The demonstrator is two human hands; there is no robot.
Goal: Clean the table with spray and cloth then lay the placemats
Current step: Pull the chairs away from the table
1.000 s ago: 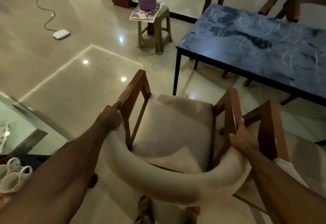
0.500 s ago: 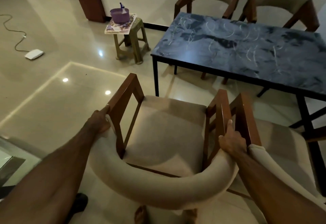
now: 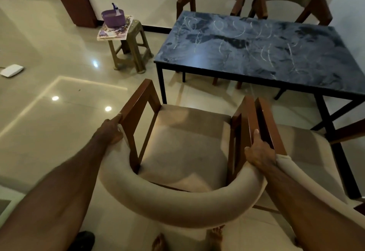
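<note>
My left hand point(image 3: 110, 130) grips the left end of the curved beige padded back of the wooden-armed chair point(image 3: 185, 152) in front of me, fingers curled under and hidden; my right hand point(image 3: 259, 154) grips the right end, thumb up along the arm. Beyond the chair stands the dark blue marbled table point(image 3: 262, 53), its right end cut off. Left of the table, a purple plastic tub point(image 3: 114, 17) sits on floral placemats point(image 3: 114, 32) atop a small olive plastic stool point(image 3: 131, 53); a spray nozzle point(image 3: 115, 6) pokes out, the bottle hidden. I can read no writing anywhere.
</note>
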